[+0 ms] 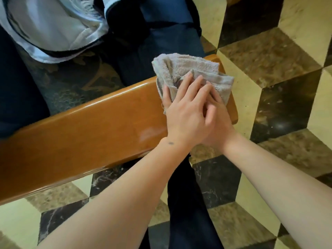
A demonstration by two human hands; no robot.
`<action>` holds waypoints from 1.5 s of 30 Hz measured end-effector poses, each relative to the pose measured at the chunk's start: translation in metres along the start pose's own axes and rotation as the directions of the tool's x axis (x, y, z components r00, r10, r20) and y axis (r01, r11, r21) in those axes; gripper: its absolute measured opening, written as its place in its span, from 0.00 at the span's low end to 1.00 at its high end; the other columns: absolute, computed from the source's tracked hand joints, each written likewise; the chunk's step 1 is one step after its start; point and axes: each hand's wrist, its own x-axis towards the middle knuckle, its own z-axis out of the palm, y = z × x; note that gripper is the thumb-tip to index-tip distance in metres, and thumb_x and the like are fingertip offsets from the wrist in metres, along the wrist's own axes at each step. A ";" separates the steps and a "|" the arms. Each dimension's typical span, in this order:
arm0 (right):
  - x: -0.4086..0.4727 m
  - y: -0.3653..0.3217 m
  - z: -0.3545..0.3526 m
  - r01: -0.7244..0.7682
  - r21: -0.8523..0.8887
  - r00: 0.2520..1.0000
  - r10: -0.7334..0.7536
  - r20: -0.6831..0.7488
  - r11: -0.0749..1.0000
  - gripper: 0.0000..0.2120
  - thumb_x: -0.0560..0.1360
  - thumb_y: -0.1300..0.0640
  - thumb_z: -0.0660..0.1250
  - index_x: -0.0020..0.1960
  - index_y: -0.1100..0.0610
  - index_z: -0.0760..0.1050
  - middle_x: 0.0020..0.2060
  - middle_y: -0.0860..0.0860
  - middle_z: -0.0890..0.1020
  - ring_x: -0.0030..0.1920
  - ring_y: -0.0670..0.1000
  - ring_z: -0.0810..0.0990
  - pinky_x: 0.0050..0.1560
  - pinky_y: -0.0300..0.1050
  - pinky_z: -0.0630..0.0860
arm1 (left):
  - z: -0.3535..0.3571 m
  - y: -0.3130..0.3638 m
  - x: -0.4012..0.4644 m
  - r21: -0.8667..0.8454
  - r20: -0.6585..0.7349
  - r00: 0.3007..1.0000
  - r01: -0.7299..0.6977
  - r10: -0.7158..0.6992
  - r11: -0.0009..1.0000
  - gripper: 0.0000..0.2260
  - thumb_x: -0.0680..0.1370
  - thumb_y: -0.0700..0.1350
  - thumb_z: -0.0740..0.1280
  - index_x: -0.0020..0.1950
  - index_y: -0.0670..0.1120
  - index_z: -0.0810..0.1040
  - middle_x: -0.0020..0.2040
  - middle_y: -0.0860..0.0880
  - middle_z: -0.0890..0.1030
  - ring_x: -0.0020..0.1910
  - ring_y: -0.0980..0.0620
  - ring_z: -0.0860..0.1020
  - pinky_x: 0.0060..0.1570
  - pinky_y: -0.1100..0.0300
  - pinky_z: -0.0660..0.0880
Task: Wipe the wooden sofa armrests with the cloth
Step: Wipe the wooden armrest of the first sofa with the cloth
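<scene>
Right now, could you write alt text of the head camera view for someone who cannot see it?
Two bare hands, the left hand laid over the right hand, press a crumpled grey terry cloth onto the end of a glossy orange-brown wooden sofa armrest, above a checkered marble floor.

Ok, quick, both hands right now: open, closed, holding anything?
Left hand: open, flat, pressing the crumpled beige terry cloth onto the glossy orange-brown wooden armrest.
Right hand: open, partly under the left, also on the cloth.

Left hand over right hand press cloth on armrest.
</scene>
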 end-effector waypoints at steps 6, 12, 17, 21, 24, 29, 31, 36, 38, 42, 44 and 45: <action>-0.006 -0.005 -0.002 -0.199 0.020 0.980 0.199 0.002 0.980 0.30 0.85 0.46 0.38 0.79 0.60 0.59 0.75 0.62 0.66 0.76 0.61 0.63 0.82 0.56 0.51 | -0.014 0.001 0.004 -0.014 0.126 0.979 -0.160 0.160 0.987 0.18 0.80 0.49 0.60 0.68 0.51 0.80 0.74 0.49 0.76 0.79 0.49 0.64 0.76 0.36 0.53; -0.011 -0.072 0.003 -0.456 0.130 0.887 0.462 -0.021 0.881 0.29 0.84 0.41 0.51 0.81 0.54 0.62 0.82 0.53 0.62 0.82 0.54 0.57 0.81 0.61 0.53 | -0.072 -0.066 -0.017 0.050 0.342 0.926 -0.191 0.163 0.980 0.23 0.83 0.49 0.54 0.79 0.49 0.68 0.81 0.48 0.65 0.82 0.49 0.58 0.76 0.36 0.53; 0.003 -0.153 0.008 -0.428 0.117 0.903 0.429 0.016 0.896 0.30 0.84 0.43 0.51 0.82 0.55 0.59 0.82 0.55 0.61 0.82 0.56 0.57 0.81 0.62 0.53 | -0.117 -0.130 -0.044 0.092 0.354 0.924 -0.190 0.147 0.977 0.24 0.84 0.48 0.55 0.80 0.49 0.66 0.81 0.48 0.64 0.82 0.49 0.56 0.77 0.36 0.54; 0.011 -0.213 0.014 -0.200 0.184 0.980 0.195 0.045 0.962 0.31 0.84 0.41 0.51 0.81 0.55 0.62 0.82 0.55 0.60 0.83 0.56 0.55 0.82 0.63 0.51 | -0.163 -0.198 -0.094 0.135 0.314 0.948 -0.104 0.057 0.985 0.24 0.86 0.50 0.50 0.82 0.48 0.62 0.82 0.48 0.60 0.82 0.50 0.55 0.77 0.37 0.55; 0.018 -0.263 0.017 -0.089 0.201 0.994 0.074 0.082 0.975 0.30 0.84 0.43 0.54 0.82 0.54 0.60 0.83 0.54 0.59 0.83 0.55 0.53 0.82 0.61 0.46 | -0.187 -0.233 -0.131 0.185 0.269 0.960 0.033 -0.083 0.982 0.25 0.86 0.50 0.48 0.83 0.47 0.59 0.84 0.48 0.57 0.83 0.52 0.52 0.78 0.37 0.54; 0.032 -0.347 0.019 0.061 0.252 0.989 -0.092 0.114 0.966 0.28 0.85 0.45 0.51 0.82 0.54 0.59 0.83 0.54 0.58 0.83 0.55 0.53 0.82 0.61 0.48 | -0.222 -0.277 -0.185 0.236 0.155 0.918 0.323 -0.364 0.916 0.26 0.86 0.52 0.41 0.84 0.46 0.54 0.85 0.49 0.52 0.83 0.52 0.48 0.79 0.39 0.51; 0.037 -0.361 0.020 0.111 0.283 0.985 -0.143 0.094 0.953 0.27 0.85 0.46 0.53 0.81 0.54 0.62 0.82 0.53 0.60 0.83 0.54 0.54 0.82 0.61 0.49 | -0.227 -0.288 -0.197 0.229 0.130 0.899 0.384 -0.419 0.895 0.27 0.85 0.53 0.40 0.84 0.47 0.52 0.85 0.49 0.51 0.83 0.52 0.47 0.80 0.41 0.50; 0.047 -0.370 0.024 0.324 0.381 0.931 -0.363 0.034 0.866 0.27 0.83 0.47 0.58 0.80 0.55 0.65 0.81 0.53 0.63 0.83 0.54 0.55 0.81 0.61 0.52 | -0.232 -0.294 -0.224 0.216 0.041 0.842 0.518 -0.538 0.828 0.28 0.85 0.54 0.39 0.84 0.47 0.48 0.85 0.49 0.48 0.83 0.51 0.45 0.80 0.40 0.50; 0.054 -0.359 0.025 0.450 0.394 0.867 -0.498 0.024 0.802 0.28 0.82 0.48 0.59 0.80 0.56 0.65 0.81 0.54 0.64 0.83 0.56 0.55 0.81 0.61 0.53 | -0.224 -0.282 -0.226 0.172 -0.014 0.800 0.593 -0.600 0.787 0.27 0.86 0.53 0.40 0.84 0.46 0.45 0.85 0.49 0.46 0.83 0.50 0.43 0.80 0.40 0.48; 0.073 -0.330 0.023 0.597 0.392 0.743 -0.666 0.058 0.700 0.28 0.83 0.49 0.59 0.81 0.56 0.63 0.81 0.54 0.63 0.83 0.56 0.55 0.82 0.59 0.51 | -0.200 -0.248 -0.207 0.089 -0.138 0.677 0.735 -0.723 0.672 0.27 0.85 0.49 0.44 0.83 0.41 0.47 0.84 0.43 0.48 0.83 0.46 0.44 0.80 0.41 0.47; 0.077 -0.312 0.021 0.633 0.366 0.705 -0.703 0.093 0.682 0.29 0.83 0.48 0.59 0.82 0.54 0.61 0.82 0.53 0.61 0.83 0.55 0.54 0.83 0.57 0.47 | -0.188 -0.231 -0.195 0.041 -0.168 0.649 0.757 -0.742 0.652 0.28 0.84 0.48 0.45 0.83 0.37 0.49 0.84 0.40 0.49 0.83 0.43 0.45 0.80 0.40 0.47; 0.077 -0.301 0.020 0.634 0.359 0.704 -0.704 0.099 0.685 0.30 0.82 0.47 0.60 0.82 0.54 0.61 0.82 0.53 0.61 0.83 0.55 0.54 0.83 0.56 0.46 | -0.182 -0.221 -0.189 0.020 -0.171 0.651 0.753 -0.740 0.658 0.28 0.84 0.47 0.45 0.82 0.36 0.50 0.83 0.39 0.49 0.83 0.41 0.45 0.80 0.40 0.47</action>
